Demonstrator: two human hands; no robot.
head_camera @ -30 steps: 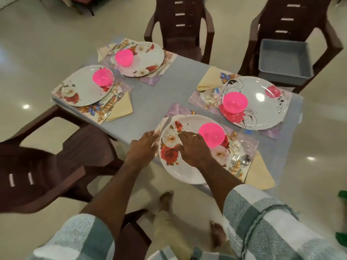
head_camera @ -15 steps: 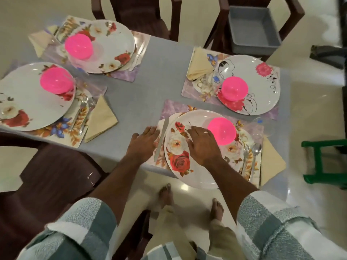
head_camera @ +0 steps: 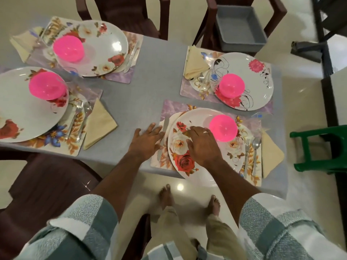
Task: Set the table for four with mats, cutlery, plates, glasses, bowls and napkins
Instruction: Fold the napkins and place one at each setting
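1. All four places look set; the near plate (head_camera: pixel 189 147) sits on its mat (head_camera: pixel 169 107), sticking over the tabletop (head_camera: pixel 150 72) edge
2. Left hand (head_camera: pixel 145 140) lies flat by the knife (head_camera: pixel 163 136); right hand (head_camera: pixel 201 145) presses the plate, holding nothing
3. Next, I think, push the plate in

Grey table (head_camera: pixel 157 76) carries four floral mats (head_camera: pixel 169 109) (one per seat).

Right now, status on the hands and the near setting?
Left hand flat by the knife. Right hand resting on near plate. Pink bowl on it. Nothing in the way.
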